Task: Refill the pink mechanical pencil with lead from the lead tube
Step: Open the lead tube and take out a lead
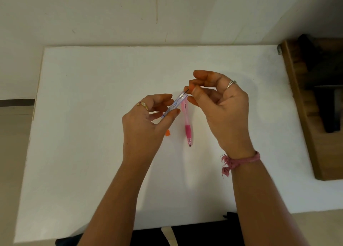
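Observation:
My left hand [146, 119] holds the clear lead tube [174, 104] between thumb and fingers, tilted up to the right with its open end near my right hand. My right hand [219, 104] pinches a thin dark lead [186, 91] at the tube's mouth with thumb and forefinger. The pink mechanical pencil [187, 123] lies on the white table [92, 134] just below the hands, tip pointing toward me; its far end is hidden behind the tube. A small orange cap [167, 132] lies on the table beside my left hand.
A brown wooden unit [306, 106] with dark items stands along the table's right edge. The wall [130, 13] rises right behind the table's far edge. A dark cloth [204, 234] lies at the near edge.

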A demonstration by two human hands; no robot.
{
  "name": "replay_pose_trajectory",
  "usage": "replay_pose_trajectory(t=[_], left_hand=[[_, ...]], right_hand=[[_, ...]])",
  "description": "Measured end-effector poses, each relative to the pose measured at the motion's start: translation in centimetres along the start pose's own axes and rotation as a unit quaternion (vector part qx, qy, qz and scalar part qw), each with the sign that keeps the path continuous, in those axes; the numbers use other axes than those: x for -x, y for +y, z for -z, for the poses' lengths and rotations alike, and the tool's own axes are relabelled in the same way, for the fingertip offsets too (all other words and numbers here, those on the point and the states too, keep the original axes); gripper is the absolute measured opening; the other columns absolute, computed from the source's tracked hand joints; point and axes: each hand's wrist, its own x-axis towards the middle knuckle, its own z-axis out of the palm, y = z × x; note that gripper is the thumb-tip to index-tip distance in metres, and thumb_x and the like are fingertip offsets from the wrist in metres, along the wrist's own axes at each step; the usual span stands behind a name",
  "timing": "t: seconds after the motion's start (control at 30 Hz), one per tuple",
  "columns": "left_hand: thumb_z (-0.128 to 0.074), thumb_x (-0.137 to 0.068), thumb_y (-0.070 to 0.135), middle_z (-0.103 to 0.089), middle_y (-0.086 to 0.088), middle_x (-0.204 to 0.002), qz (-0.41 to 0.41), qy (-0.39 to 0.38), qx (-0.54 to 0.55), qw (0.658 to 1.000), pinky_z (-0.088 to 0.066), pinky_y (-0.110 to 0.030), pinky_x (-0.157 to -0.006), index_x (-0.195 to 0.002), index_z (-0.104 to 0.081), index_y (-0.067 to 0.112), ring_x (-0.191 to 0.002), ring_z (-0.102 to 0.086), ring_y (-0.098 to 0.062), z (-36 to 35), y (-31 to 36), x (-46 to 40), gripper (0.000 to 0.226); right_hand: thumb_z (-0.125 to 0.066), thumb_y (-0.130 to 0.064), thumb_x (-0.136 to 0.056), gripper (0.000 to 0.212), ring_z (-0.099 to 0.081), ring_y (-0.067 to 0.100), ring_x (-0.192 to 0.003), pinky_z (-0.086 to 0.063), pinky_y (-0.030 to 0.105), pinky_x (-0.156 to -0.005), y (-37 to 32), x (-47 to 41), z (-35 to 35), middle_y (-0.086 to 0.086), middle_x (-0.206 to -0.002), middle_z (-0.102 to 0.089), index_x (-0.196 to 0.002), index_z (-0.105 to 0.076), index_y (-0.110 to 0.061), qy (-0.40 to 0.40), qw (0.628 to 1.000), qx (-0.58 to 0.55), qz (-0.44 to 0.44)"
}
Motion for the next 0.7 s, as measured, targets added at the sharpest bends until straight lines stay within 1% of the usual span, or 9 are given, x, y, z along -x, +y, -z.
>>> replay_pose_trajectory(t=[0.1,0.23,0.33,0.47,0.6,0.7], left_hand=[[-0.076,-0.075,0.022,-0.063,0.025,-0.087,0.002,0.0,0.009,1.0,-0.049,-0.006,-0.069,-0.096,-0.061,0.032,-0.084,-0.062,0.004,0.08,-0.01,-0.01,0.028],[-0.076,-0.074,0.022,-0.063,0.025,-0.087,0.004,0.003,0.013,1.0,-0.051,-0.008,-0.068,-0.096,-0.062,0.032,-0.083,-0.063,0.003,0.09,-0.12,-0.02,0.027],[-0.075,-0.075,0.023,-0.063,0.025,-0.088,0.0,0.002,0.007,1.0,-0.053,-0.011,-0.072,-0.099,-0.064,0.026,-0.084,-0.062,0.002,0.1,-0.27,-0.02,0.027],[-0.075,-0.076,0.024,-0.06,0.026,-0.086,-0.006,-0.003,-0.003,1.0,-0.05,-0.008,-0.072,-0.1,-0.063,0.026,-0.086,-0.06,0.004,0.16,-0.3,-0.05,0.027],[-0.075,-0.075,0.023,-0.061,0.024,-0.085,-0.004,0.001,-0.001,1.0,-0.051,-0.012,-0.076,-0.101,-0.065,0.022,-0.087,-0.06,0.003,0.25,-0.36,-0.07,0.028],[-0.076,-0.074,0.023,-0.063,0.021,-0.086,0.002,0.005,0.007,1.0,-0.052,-0.013,-0.076,-0.1,-0.065,0.023,-0.086,-0.061,0.001,0.35,-0.35,-0.07,0.028]], right_hand=[[-0.064,-0.013,-0.087,0.02,-0.071,0.015,-0.092,-0.059,0.038,-0.081,-0.03,-0.03,0.11,-0.004,-0.099,-0.071,-0.104,-0.063,-0.024,0.015,1.0,0.005,0.005],[-0.064,-0.011,-0.086,0.021,-0.071,0.015,-0.093,-0.058,0.036,-0.082,0.06,-0.11,0.18,-0.003,-0.101,-0.071,-0.104,-0.064,-0.021,0.015,1.0,0.006,-0.001],[-0.064,-0.006,-0.085,0.023,-0.071,0.013,-0.093,-0.057,0.029,-0.081,0.03,-0.11,0.12,-0.004,-0.1,-0.071,-0.104,-0.064,-0.017,0.011,1.0,0.006,0.005],[-0.065,-0.004,-0.084,0.025,-0.07,0.011,-0.093,-0.056,0.023,-0.079,-0.03,-0.02,-0.2,-0.005,-0.1,-0.07,-0.105,-0.062,-0.017,0.001,1.0,0.013,0.008],[-0.066,-0.005,-0.083,0.028,-0.07,0.009,-0.093,-0.055,0.02,-0.079,-0.14,-0.09,-0.36,-0.007,-0.102,-0.068,-0.105,-0.06,-0.022,-0.011,1.0,-0.006,-0.007],[-0.067,-0.007,-0.083,0.028,-0.07,0.01,-0.092,-0.055,0.022,-0.08,-0.11,-0.21,-0.21,-0.005,-0.103,-0.07,-0.104,-0.062,-0.023,-0.018,0.999,-0.032,-0.038]])
